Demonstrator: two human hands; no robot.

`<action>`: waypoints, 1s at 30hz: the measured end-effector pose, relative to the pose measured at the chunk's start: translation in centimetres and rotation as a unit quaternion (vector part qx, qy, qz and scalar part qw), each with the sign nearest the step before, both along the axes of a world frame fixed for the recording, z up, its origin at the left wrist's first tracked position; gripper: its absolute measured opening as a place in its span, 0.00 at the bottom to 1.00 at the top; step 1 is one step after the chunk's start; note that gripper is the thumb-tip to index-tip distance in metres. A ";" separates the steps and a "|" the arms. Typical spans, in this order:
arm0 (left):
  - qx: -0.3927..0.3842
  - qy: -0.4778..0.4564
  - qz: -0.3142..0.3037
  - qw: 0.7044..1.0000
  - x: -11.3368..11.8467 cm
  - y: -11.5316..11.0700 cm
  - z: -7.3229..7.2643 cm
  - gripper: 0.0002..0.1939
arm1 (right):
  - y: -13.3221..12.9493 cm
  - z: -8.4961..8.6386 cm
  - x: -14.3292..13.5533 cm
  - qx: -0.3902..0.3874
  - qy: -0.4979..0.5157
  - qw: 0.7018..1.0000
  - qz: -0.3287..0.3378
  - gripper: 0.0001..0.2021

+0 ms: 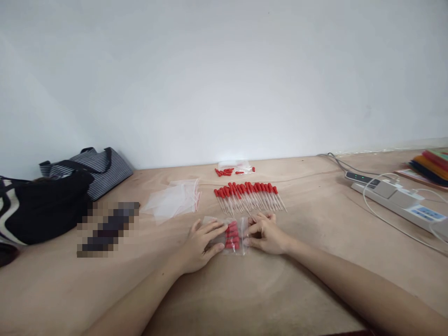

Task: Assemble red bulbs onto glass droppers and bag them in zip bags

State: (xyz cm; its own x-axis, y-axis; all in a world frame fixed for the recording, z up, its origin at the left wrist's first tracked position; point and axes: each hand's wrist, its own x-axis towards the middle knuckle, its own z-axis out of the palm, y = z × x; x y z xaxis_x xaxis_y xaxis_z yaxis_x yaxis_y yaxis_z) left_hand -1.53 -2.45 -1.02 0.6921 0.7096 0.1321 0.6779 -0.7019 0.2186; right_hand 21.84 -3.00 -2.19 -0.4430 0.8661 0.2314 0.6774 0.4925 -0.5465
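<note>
A clear zip bag (232, 238) with several red rubber bulbs in it lies flat on the wooden table, its zip edge to the right. My left hand (203, 245) rests on the bag's left part with fingers spread. At the zip end, my right hand (264, 234) has its thumb and fingers closed on the bag's right edge. Just beyond both hands is a row of droppers (248, 196) with red bulbs and clear, thin stems pointing towards me.
Flat clear bags (173, 200) lie left of the droppers. Loose red bulbs (224, 172) sit near the wall. Black bag (45, 205), striped bag (112, 172) and a blurred dark object (110, 229) are left. Power strip (402, 200), cables and coloured stack (432, 167) are right.
</note>
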 end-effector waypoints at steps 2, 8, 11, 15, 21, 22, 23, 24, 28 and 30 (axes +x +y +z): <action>0.006 0.012 -0.011 1.000 -0.3 0.1 0.0 0.21 | -0.1 -0.1 -0.3 0.005 0.024 0.999 -0.039 0.07; 0.079 0.029 -0.041 0.996 -2.4 1.4 -0.2 0.21 | 0.4 -0.5 0.1 0.005 0.076 0.993 -0.088 0.07; 0.151 0.017 0.010 0.988 -3.4 2.7 -0.4 0.23 | 0.8 -0.8 0.8 0.009 0.091 0.992 -0.083 0.06; 0.203 -0.087 0.111 0.969 -3.4 2.6 -0.4 0.15 | 0.9 -1.0 0.9 0.034 0.081 0.995 -0.042 0.04; 0.064 -0.066 0.058 0.994 -2.0 -0.6 -0.5 0.23 | 0.8 -1.3 0.6 0.068 0.048 0.996 -0.020 0.03; 0.052 -0.058 0.056 0.995 -2.0 -0.7 -0.5 0.23 | 0.9 -1.3 0.6 0.070 0.044 0.996 -0.021 0.04; 0.043 -0.054 0.056 0.996 -2.1 -0.7 -0.4 0.23 | 1.0 -1.4 0.5 0.073 0.041 0.996 -0.021 0.05; 0.037 -0.054 0.056 0.996 -2.2 -0.5 -0.3 0.22 | 1.2 -1.4 0.4 0.077 0.035 0.996 -0.019 0.06; 0.041 -0.075 0.051 0.995 -2.9 0.4 0.1 0.21 | 2.2 -1.3 -0.1 0.135 -0.002 0.991 0.012 0.10; 0.057 -0.087 0.036 0.994 -3.1 0.5 0.1 0.22 | 3.0 -1.2 -0.5 0.192 -0.036 0.980 0.040 0.10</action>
